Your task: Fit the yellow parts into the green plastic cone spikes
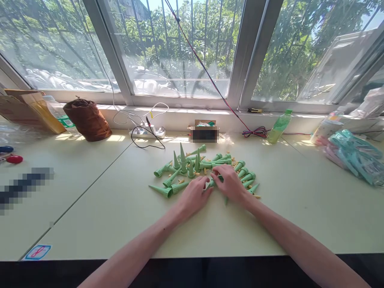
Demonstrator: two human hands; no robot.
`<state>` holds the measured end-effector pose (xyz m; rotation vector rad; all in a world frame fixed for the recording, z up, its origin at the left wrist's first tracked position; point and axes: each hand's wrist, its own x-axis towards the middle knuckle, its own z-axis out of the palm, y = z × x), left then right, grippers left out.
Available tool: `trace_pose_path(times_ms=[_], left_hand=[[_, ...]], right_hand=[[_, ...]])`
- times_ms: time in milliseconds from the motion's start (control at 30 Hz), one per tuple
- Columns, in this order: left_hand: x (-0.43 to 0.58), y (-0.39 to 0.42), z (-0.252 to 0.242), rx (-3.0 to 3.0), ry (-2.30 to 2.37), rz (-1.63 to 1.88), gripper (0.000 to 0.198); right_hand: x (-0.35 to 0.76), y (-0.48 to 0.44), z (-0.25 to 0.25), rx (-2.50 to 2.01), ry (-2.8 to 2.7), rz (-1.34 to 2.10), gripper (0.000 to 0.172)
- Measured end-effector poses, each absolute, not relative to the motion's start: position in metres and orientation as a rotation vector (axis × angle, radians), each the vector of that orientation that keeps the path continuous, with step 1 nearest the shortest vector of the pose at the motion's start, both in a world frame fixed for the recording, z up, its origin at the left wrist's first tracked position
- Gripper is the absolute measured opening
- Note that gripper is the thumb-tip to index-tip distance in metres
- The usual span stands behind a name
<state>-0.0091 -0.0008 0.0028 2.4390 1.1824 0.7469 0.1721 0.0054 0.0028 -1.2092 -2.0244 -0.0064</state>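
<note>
My left hand (196,195) rests low over the table at the near edge of a pile of green plastic cone spikes (183,162). Its curled fingers and thumb close on one green cone spike (211,184) between the two hands. Facing it, my right hand (230,185) has bent fingers with thumb and index tips close together; what they hold is hidden. Some spikes stand upright, such as a tall cone (182,154), while others lie on their sides, like the cone (162,191) at the left. Small tan pegs (181,181) are scattered among them.
Behind the pile stand a small open box (205,132) and a power strip (147,131) with cables. A brown bag (87,120) is at back left. A green bottle (279,126) and teal plastic bags (357,154) are right. A windowed wall closes the table's back.
</note>
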Motion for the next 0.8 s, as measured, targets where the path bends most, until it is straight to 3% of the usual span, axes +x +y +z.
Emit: trace_pose_path(times_ms=[267,367,567,800], left_hand=[[-0.014,-0.004,0.015,2.666,1.249,1.022,0.021],[-0.028,0.002,0.032,2.614,1.472,1.137,0.027],[-0.087,0.032,0.062,2.308,1.851,0.636,0.023],[-0.121,0.057,0.062,2.375,1.664,0.375,0.027]], right_hand=[[0.17,0.004,0.002,-1.277,-2.05,0.04,0.01],[0.169,0.005,0.0,-1.28,-2.051,0.062,0.013],[0.166,0.007,-0.003,-1.26,-2.047,0.11,0.016],[0.165,0.009,-0.006,-1.252,-2.046,0.131,0.016]])
